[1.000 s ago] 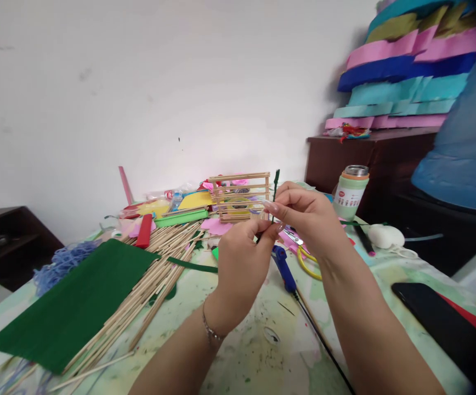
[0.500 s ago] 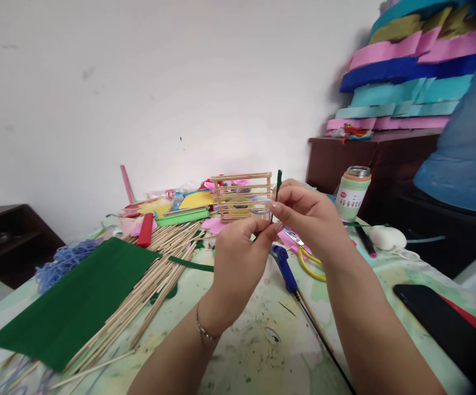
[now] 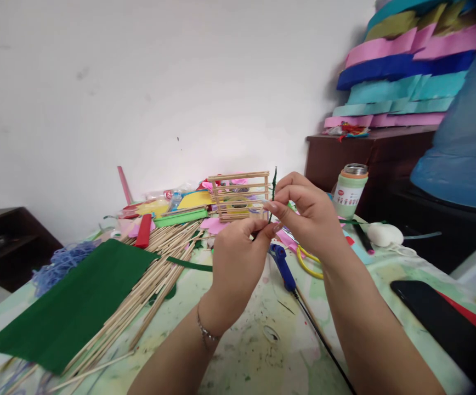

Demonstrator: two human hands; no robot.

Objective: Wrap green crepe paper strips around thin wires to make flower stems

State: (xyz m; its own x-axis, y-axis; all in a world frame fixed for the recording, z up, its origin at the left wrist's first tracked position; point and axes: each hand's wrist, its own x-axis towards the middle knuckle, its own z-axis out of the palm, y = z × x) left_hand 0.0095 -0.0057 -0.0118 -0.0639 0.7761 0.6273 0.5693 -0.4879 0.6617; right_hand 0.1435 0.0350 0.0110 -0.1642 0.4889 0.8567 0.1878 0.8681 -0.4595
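Between my two hands stands a thin, dark green felt strip [image 3: 274,184], upright and narrowed as if folded or rolled. My left hand [image 3: 238,255] pinches its lower end between thumb and fingertips. The thumb and index finger of my right hand [image 3: 310,216] close on it just above, with the other fingers curled loosely. Whether there is a core inside the strip cannot be seen. Below my hands lies a blue glue gun [image 3: 284,269] with a black cord. Partly behind my right wrist are yellow-handled scissors [image 3: 307,266]. Another green strip [image 3: 191,264] runs behind my left hand.
On the left are a green felt sheet [image 3: 73,302], a pile of thin wooden sticks [image 3: 139,291] and blue-purple yarn [image 3: 63,263]. A wooden stick frame [image 3: 240,175] stands behind my hands. To the right are a green thermos [image 3: 350,192], a white rounded object [image 3: 385,234] and a black phone [image 3: 431,312].
The upper part of the green strip has turned and looks narrower. My right fingers have shifted slightly and spread a little, while my left hand keeps its pinch.
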